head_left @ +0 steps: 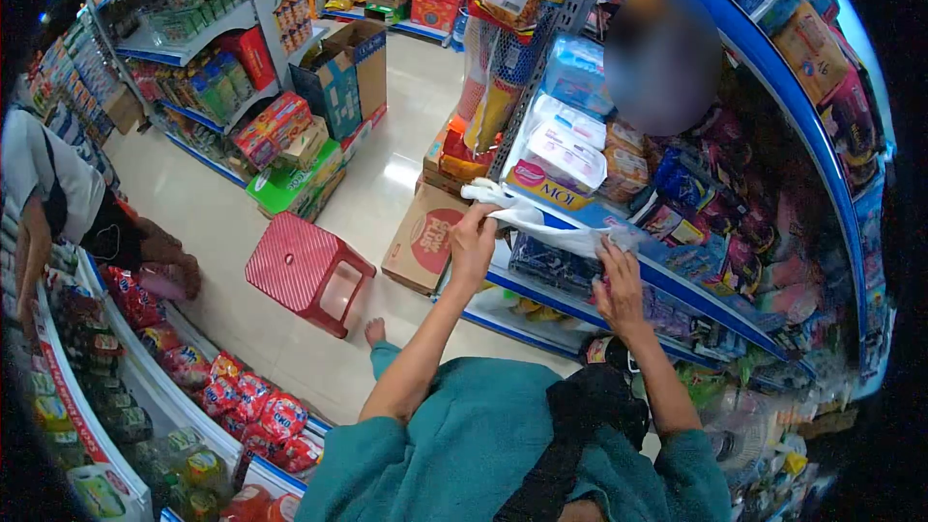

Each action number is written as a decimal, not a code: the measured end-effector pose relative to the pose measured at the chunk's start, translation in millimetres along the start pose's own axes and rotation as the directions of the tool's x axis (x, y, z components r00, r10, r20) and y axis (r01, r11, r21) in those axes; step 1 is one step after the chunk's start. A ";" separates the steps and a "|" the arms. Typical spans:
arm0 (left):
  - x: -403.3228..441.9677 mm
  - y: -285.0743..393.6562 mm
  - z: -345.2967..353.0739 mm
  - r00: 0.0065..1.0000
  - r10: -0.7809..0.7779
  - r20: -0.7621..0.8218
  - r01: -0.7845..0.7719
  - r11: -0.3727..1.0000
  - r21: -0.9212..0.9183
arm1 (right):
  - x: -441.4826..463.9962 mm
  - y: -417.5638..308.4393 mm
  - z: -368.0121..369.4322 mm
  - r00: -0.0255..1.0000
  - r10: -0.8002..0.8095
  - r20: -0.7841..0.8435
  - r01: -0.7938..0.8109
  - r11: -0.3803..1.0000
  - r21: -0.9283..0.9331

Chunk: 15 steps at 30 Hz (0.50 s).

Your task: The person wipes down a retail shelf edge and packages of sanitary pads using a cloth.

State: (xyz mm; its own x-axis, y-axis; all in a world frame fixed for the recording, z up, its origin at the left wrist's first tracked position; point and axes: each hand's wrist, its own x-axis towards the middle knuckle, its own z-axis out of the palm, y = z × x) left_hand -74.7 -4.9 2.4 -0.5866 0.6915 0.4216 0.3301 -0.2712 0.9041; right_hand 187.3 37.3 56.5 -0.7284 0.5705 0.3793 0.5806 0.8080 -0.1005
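Two bare hands are in view, held apart from each other, with one white cloth between them. The left hand has its fingers closed on the cloth near one end. The right hand has its fingers spread at the other end; how firmly they grip cannot be determined. The cloth is drawn out along the front edge of the right-hand shelf, before one yellow-fronted box marked "MOI". White packs sit on and behind that box; overlap prevents a firm count. Dark and coloured packs fill the shelf further right, too many to number.

On the floor: one red stool, standing upright; one brown carton against the shelf base, near the left hand; one tall blue and brown box, its top open; one green box beneath smaller boxes. One bare foot shows near the stool.

One other person is at the far left, well apart from both hands. Red packets line the lower left shelf, several in number, exact count obscured.
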 end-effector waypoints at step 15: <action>-21.4 -31.8 -2.9 0.912 -0.395 0.108 0.361 0.652 -0.667 | 17.7 -6.2 -3.3 0.992 -0.121 0.041 0.117 0.989 0.087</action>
State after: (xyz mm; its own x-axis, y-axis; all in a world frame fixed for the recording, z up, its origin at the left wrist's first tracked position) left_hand -74.9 -13.0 -35.2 -0.5860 0.8101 0.0203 -0.4898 -0.3741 0.7875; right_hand 172.0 41.9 66.9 -0.8078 0.4738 0.3507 0.4572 0.8791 -0.1346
